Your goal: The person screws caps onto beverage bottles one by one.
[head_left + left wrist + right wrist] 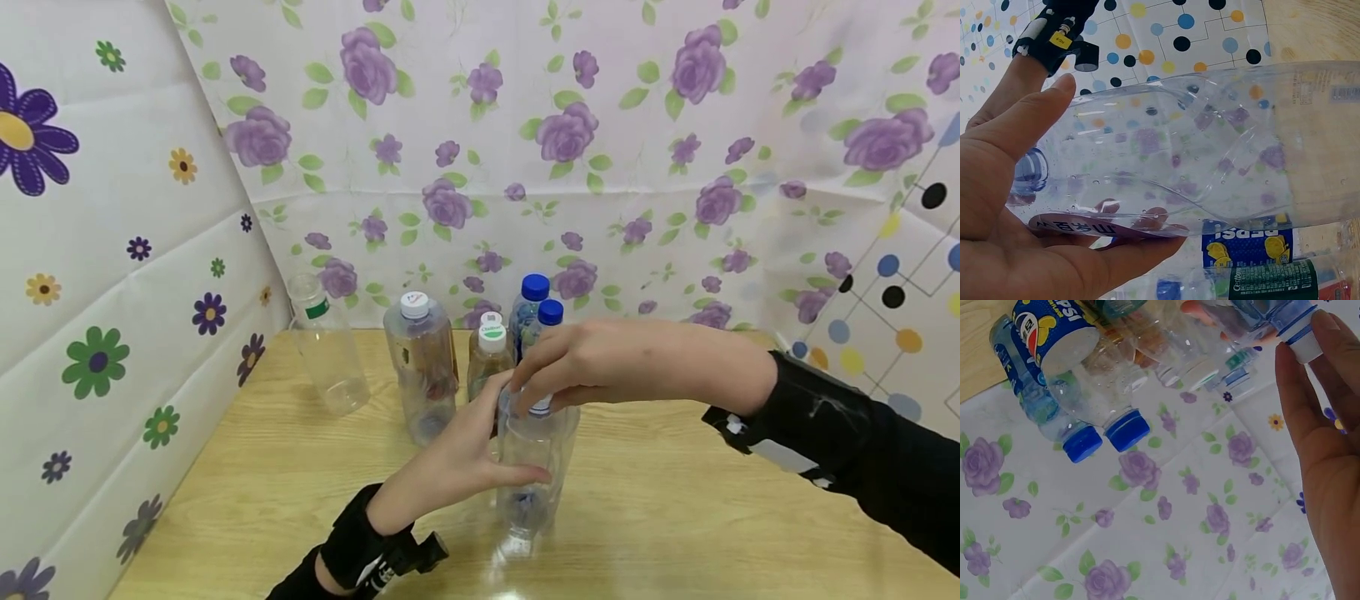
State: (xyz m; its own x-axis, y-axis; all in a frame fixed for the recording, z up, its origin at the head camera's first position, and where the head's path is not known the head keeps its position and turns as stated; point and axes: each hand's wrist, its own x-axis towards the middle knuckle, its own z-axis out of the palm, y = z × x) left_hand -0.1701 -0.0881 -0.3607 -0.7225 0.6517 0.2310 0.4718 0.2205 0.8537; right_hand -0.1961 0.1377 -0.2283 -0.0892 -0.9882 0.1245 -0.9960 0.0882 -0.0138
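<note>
A large clear plastic bottle [528, 500] stands upright on the wooden table in front of the person. Its left side is gripped by the left hand [476, 454], with thumb in front and fingers reaching behind. In the left wrist view, fingertips show through the clear wall of the bottle [1166, 144] beside a purple label. From above, the right hand [573, 367] reaches over the bottle's top. Thumb and fingers of that hand pinch the white cap [1305, 347] at the bottle's neck, as the right wrist view shows. The cap is partly hidden in the head view.
Behind the hands stand two bottles with blue caps [535, 287], one bearing a Pepsi label [1063, 325], and smaller white-capped bottles [492, 337]. Farther left are a big white-capped bottle [420, 358] and an uncapped clear bottle [330, 358]. Flowered sheets [450, 150] wall the table.
</note>
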